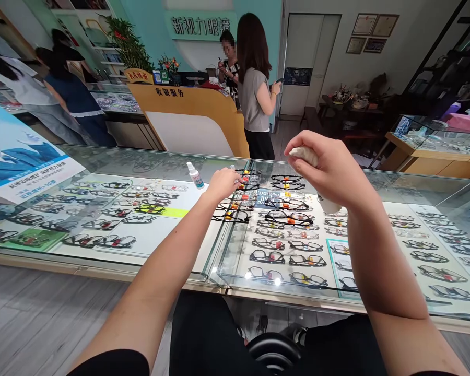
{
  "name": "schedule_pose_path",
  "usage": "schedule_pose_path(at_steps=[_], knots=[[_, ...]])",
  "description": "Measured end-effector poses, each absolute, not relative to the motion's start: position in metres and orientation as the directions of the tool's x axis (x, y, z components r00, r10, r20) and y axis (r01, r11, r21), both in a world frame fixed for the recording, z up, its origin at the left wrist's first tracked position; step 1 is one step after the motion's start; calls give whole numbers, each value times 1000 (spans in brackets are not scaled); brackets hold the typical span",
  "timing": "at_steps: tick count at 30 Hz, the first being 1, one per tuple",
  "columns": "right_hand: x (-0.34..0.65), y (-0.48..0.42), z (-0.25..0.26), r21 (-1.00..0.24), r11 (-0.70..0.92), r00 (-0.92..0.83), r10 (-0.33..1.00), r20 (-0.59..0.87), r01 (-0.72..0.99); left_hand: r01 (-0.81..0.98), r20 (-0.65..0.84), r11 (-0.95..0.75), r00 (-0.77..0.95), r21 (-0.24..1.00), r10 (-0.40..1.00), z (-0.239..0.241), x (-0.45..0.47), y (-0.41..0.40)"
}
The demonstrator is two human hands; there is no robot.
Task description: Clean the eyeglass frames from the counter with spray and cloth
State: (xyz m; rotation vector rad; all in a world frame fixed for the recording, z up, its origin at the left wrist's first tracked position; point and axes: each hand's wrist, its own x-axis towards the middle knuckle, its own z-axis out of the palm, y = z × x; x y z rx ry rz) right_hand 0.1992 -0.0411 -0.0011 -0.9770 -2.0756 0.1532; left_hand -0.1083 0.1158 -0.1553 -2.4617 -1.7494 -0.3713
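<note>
My right hand [329, 169] is raised above the glass counter, its fingers closed round a crumpled whitish cloth [306, 155]. Further left, my left hand [224, 184] reaches down to a column of dark-framed glasses on the counter top, fingertips pinched at a pair of glasses [247, 185]; part of that pair is hidden. Black-framed glasses [232, 215] lie just nearer to me. To the right of that column is a second one, with black glasses [289, 218] bearing an orange tag. A small white spray bottle [195, 175] stands left of my left hand.
Rows of glasses [307, 260] lie inside the glass display case [235, 279]. An advertising board [27, 156] leans at the left. Beyond the counter, a person [256, 89] stands with a phone near the cashier desk [188, 115], and another person is behind it. Several people stand further left.
</note>
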Motion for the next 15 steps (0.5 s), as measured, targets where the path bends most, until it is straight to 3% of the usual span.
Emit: schedule_pose_path(at_steps=[4, 7, 11, 15], knots=[[199, -42, -1, -440, 677, -361, 708, 607, 589, 930, 337, -352, 299, 107, 893, -143, -107, 106], [199, -43, -1, -446, 673, -352, 711, 608, 589, 867, 441, -378, 215, 325, 871, -132, -100, 96], [199, -44, -1, -468, 672, -338, 715, 612, 574, 499, 468, -454, 105, 739, 878, -123, -83, 82], [200, -54, 3, -504, 693, -353, 708, 612, 516, 146, 429, -448, 144, 882, 892, -121, -66, 71]])
